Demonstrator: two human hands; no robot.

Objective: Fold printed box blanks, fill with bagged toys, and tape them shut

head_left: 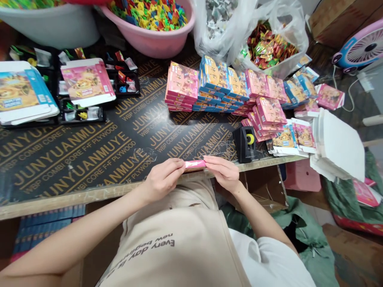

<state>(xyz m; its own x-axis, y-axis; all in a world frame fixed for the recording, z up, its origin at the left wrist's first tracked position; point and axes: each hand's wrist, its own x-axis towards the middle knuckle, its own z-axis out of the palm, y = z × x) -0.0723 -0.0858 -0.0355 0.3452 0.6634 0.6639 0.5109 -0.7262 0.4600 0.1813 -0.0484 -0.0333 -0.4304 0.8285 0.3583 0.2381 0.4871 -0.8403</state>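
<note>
A small pink box point(195, 164) is held edge-on just above the near edge of the dark plywood table point(89, 159). My left hand point(163, 178) pinches its left end, fingers closed on it. My right hand point(224, 171) grips its right end the same way. A black tape dispenser point(245, 142) with a yellow core stands just right of my right hand. Stacks of closed pink and blue boxes point(227, 89) lie behind it.
Flat unfolded cartons point(86, 81) and black trays point(80, 113) lie at the far left. A pink basin point(149, 38) of coloured pieces, a grey basin point(50, 26) and plastic bags point(269, 44) stand at the back. White flat cartons point(339, 145) overhang the right edge. A small fan point(360, 46) sits far right.
</note>
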